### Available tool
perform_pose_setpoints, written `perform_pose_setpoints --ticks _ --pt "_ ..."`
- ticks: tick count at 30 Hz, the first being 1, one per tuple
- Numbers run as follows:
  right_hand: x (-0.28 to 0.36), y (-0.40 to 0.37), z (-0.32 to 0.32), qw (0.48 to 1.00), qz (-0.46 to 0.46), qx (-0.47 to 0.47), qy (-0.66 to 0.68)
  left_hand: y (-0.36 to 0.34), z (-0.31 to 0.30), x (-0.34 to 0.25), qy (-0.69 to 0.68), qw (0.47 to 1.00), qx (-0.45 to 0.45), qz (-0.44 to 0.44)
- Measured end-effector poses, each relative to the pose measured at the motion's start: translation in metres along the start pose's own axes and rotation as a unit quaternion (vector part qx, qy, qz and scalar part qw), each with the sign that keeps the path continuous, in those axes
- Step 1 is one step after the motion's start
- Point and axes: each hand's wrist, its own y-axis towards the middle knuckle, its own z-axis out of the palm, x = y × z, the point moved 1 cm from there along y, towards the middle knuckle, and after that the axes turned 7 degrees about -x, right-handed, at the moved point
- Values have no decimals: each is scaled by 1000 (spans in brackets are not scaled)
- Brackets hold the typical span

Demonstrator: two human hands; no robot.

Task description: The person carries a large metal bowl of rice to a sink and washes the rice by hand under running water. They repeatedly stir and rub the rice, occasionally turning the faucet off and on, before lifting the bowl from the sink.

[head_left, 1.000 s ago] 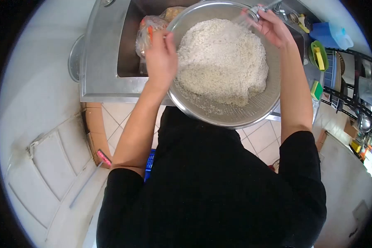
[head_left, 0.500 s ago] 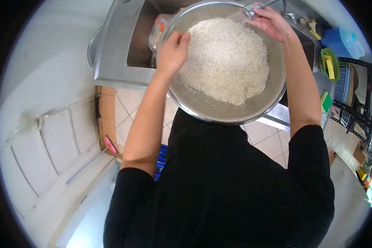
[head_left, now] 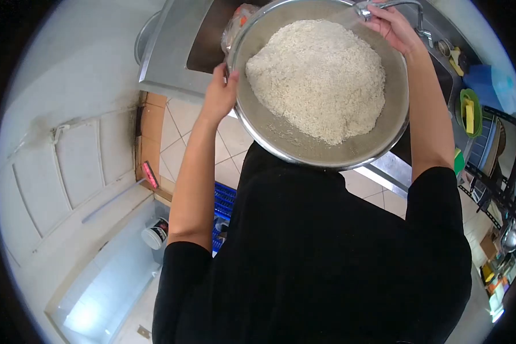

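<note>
A wide steel bowl (head_left: pixel 321 153) holds a large mound of white rice (head_left: pixel 321 80), part of it wet. My left hand (head_left: pixel 219 96) is at the bowl's left rim, thumb and fingers closed about the edge; the fingertips are partly hidden. Up at the far right rim, my right hand (head_left: pixel 394 28) grips a chrome tap sprayer (head_left: pixel 363 11) on a curved hose. Water fans out of it toward the rice.
The bowl is over a steel sink counter (head_left: pixel 172 57), with a plastic bag (head_left: pixel 238 23) in the left basin. On the right are a green basket (head_left: pixel 470 114) with a yellow sponge and a blue container (head_left: pixel 487 80). A white bucket (head_left: pixel 155 235) and blue crate (head_left: pixel 225 198) are low behind.
My left hand has gone from above the rice, inside the rim, outward to the bowl's left edge. My right hand keeps hold of the sprayer. The whole view has shifted slightly.
</note>
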Motion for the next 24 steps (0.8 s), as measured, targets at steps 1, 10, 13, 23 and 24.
perform_pose_setpoints --ticks 1,10,13,23,24 --pt "1 1 3 1000 -14 -5 17 -4 5 2 6 1000 12 -4" --pt "0 -25 -14 995 87 32 -42 -11 25 -3 58 994 -95 -10" --pt "0 -26 -25 995 64 30 -67 -1 27 -7 44 994 -103 -1" --pt "-9 -21 -35 999 8 48 13 50 54 -37 69 993 -85 35" --pt "-9 -19 -43 998 -14 48 28 54 59 -44 77 993 -77 44"
